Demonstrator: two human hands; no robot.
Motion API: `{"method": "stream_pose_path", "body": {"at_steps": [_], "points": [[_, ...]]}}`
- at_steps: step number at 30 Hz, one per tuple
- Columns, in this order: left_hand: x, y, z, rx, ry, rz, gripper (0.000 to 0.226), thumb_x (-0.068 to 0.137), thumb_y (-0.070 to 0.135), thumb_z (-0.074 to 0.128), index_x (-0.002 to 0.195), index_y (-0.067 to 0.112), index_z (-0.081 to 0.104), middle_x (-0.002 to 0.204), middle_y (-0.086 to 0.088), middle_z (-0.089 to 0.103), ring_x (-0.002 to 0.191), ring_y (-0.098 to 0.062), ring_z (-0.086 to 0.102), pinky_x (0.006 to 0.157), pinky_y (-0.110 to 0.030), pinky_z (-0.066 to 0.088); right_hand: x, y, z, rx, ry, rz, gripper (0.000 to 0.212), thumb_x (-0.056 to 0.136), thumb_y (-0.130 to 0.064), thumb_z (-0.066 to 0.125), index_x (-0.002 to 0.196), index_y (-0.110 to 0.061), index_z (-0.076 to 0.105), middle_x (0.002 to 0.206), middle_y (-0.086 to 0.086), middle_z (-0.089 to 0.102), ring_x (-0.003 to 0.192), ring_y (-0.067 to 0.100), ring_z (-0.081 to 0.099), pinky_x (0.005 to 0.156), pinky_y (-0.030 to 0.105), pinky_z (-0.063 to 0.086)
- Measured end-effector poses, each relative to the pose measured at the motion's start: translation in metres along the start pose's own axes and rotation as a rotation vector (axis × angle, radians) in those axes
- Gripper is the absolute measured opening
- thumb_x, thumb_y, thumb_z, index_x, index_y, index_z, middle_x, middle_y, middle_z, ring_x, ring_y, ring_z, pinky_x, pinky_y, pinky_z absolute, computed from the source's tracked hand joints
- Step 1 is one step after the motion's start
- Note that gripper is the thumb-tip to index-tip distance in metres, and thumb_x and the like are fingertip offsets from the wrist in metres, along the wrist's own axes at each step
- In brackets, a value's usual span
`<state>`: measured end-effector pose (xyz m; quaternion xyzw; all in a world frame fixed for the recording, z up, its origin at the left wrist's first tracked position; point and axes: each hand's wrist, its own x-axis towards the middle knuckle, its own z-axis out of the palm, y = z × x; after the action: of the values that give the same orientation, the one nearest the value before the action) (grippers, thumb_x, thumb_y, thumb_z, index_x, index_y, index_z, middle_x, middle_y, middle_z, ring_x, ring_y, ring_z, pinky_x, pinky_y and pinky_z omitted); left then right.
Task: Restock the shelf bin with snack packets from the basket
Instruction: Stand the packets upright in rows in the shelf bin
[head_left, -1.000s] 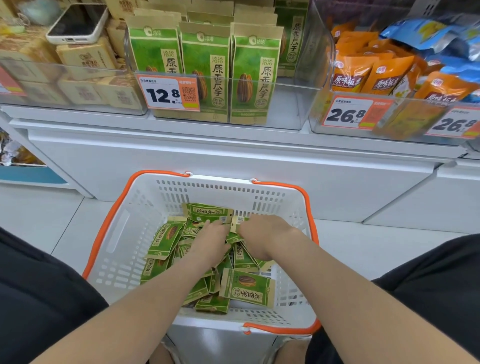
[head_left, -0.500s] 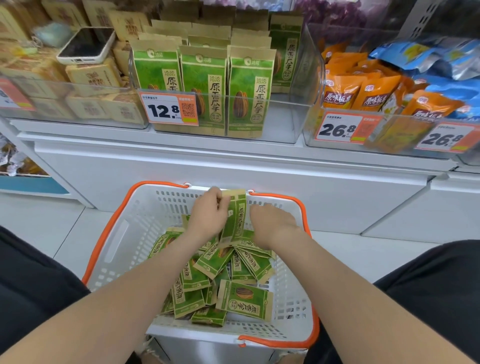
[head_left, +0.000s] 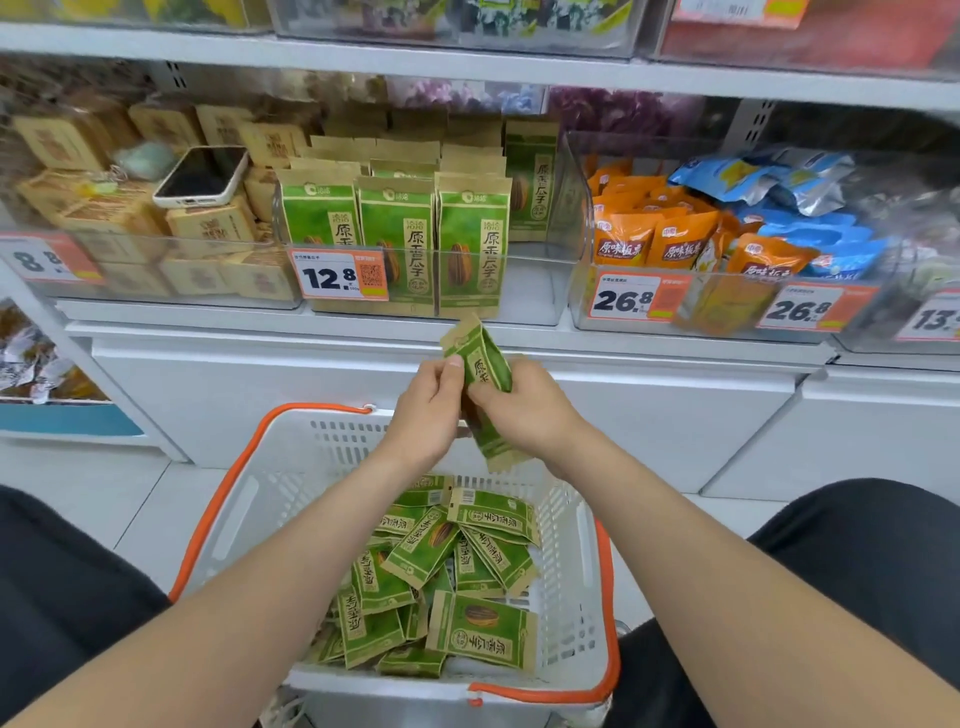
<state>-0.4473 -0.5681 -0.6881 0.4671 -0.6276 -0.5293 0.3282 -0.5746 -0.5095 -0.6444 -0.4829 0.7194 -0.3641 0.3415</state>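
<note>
Shop aisle: white shelving over pale floor tiles. Head view, the sole view.

- Shelf bin (head_left: 530, 306): clear-walled, above and beyond the fingers. Standing packets (head_left: 396, 234) fill its front left and middle; we note a bare slot at front right. Price tag (head_left: 337, 275) on its front wall.
- Held packets (head_left: 480, 364): green bundle, count not legible to us, raised between basket and bin, tilted, top leaning left.
- Left hand (head_left: 426, 410): thumb and fingers (head_left: 453, 370) pinching the bundle's left edge.
- Right hand (head_left: 524, 410): curled round the bundle's right side and lower half; its fingertips are hidden behind the wrappers.
- Basket (head_left: 605, 597): white, orange rim, below and nearer than the fingers, loose packets (head_left: 431, 571) heaped inside.
- Phone (head_left: 202, 176): up and left of the fingers, on tan boxes.
- Orange packets (head_left: 649, 244): next bin, up and right.

Handling note, our judgement: we are squaring the bundle before it goes up. We should level the bottom edges and turn the faces forward and upright to match the standing row. Both grips should hold until the bundle clears the bin's front wall, and we then lower it into the bare slot rather than onto the row. The wrappers look thin and slick, so a loose pinch may let them fan apart.
</note>
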Motion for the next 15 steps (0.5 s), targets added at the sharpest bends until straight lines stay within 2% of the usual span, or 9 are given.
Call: {"method": "stream_pose_path", "body": {"at_steps": [2, 4, 6, 8, 11, 12, 13, 14, 15], "points": [[-0.005, 0.014, 0.0, -0.108, -0.035, -0.041, 0.053, 0.113, 0.05, 0.029, 0.122, 0.015, 0.067, 0.111, -0.009, 0.076, 0.1, -0.023, 0.074, 0.076, -0.041, 0.066, -0.005, -0.009, -0.001, -0.059, 0.09, -0.105, 0.033, 0.106, -0.043, 0.051, 0.096, -0.014, 0.063, 0.086, 0.004, 0.07, 0.086, 0.028, 0.066, 0.073, 0.039, 0.052], [-0.007, 0.025, 0.002, -0.106, 0.023, 0.046, 0.058, 0.113, 0.05, 0.028, 0.113, 0.012, 0.072, 0.1, -0.008, 0.078, 0.091, -0.02, 0.074, 0.074, -0.038, 0.062, -0.011, -0.016, -0.002, -0.163, 0.226, -0.157, 0.048, 0.11, -0.053, 0.034, 0.089, -0.016, 0.057, 0.083, 0.003, 0.067, 0.084, 0.031, 0.062, 0.067, 0.038, 0.041], [-0.011, 0.035, 0.005, -0.105, 0.1, 0.161, 0.054, 0.114, 0.046, 0.028, 0.111, 0.015, 0.072, 0.099, 0.0, 0.078, 0.091, -0.009, 0.072, 0.078, -0.027, 0.055, -0.019, -0.022, -0.005, -0.296, 0.389, -0.175, 0.057, 0.111, -0.054, 0.022, 0.078, -0.019, 0.053, 0.081, 0.009, 0.066, 0.084, 0.036, 0.059, 0.066, 0.04, 0.037], [-0.014, 0.044, 0.008, -0.112, 0.138, 0.239, 0.053, 0.114, 0.045, 0.025, 0.116, 0.021, 0.071, 0.104, 0.004, 0.077, 0.097, -0.006, 0.071, 0.082, -0.022, 0.053, -0.018, -0.026, -0.008, -0.335, 0.467, -0.237, 0.059, 0.111, -0.053, 0.021, 0.069, -0.021, 0.048, 0.073, 0.009, 0.063, 0.079, 0.038, 0.058, 0.062, 0.041, 0.036], [-0.014, 0.058, 0.006, -0.074, 0.215, 0.323, 0.058, 0.113, 0.05, 0.023, 0.107, 0.02, 0.072, 0.088, 0.003, 0.075, 0.082, -0.005, 0.069, 0.07, -0.023, 0.05, -0.013, -0.037, -0.02, -0.301, 0.489, -0.366, 0.058, 0.111, -0.051, 0.032, 0.062, -0.022, 0.044, 0.058, -0.001, 0.052, 0.062, 0.031, 0.053, 0.056, 0.041, 0.037], [-0.012, 0.063, 0.003, -0.038, 0.243, 0.356, 0.06, 0.113, 0.053, 0.023, 0.105, 0.019, 0.071, 0.085, 0.002, 0.073, 0.079, -0.008, 0.067, 0.069, -0.027, 0.049, -0.009, -0.039, -0.025, -0.273, 0.492, -0.417, 0.051, 0.111, -0.048, 0.038, 0.068, -0.023, 0.051, 0.059, -0.003, 0.054, 0.06, 0.026, 0.054, 0.056, 0.041, 0.04], [-0.008, 0.067, -0.002, 0.011, 0.267, 0.394, 0.06, 0.112, 0.055, 0.022, 0.102, 0.019, 0.07, 0.082, 0.002, 0.071, 0.078, -0.012, 0.067, 0.068, -0.033, 0.049, -0.011, -0.047, -0.031, -0.223, 0.483, -0.439, 0.033, 0.109, -0.042, 0.046, 0.085, -0.025, 0.061, 0.065, -0.006, 0.059, 0.062, 0.021, 0.058, 0.058, 0.04, 0.044], [-0.003, 0.071, -0.006, 0.076, 0.287, 0.442, 0.059, 0.112, 0.055, 0.023, 0.097, 0.019, 0.067, 0.078, 0.001, 0.068, 0.075, -0.014, 0.064, 0.066, -0.038, 0.048, -0.01, -0.052, -0.037, -0.159, 0.445, -0.455, 0.014, 0.106, -0.034, 0.054, 0.114, -0.027, 0.062, 0.078, -0.011, 0.066, 0.07, 0.015, 0.064, 0.063, 0.039, 0.05], [0.0, 0.076, -0.01, 0.153, 0.3, 0.496, 0.056, 0.112, 0.053, 0.023, 0.09, 0.019, 0.062, 0.073, 0.002, 0.063, 0.07, -0.013, 0.06, 0.064, -0.041, 0.045, -0.012, -0.061, -0.043, -0.107, 0.401, -0.464, 0.039, 0.102, -0.023, 0.06, 0.139, -0.028, 0.05, 0.095, -0.016, 0.069, 0.083, 0.01, 0.068, 0.071, 0.037, 0.055]]}}
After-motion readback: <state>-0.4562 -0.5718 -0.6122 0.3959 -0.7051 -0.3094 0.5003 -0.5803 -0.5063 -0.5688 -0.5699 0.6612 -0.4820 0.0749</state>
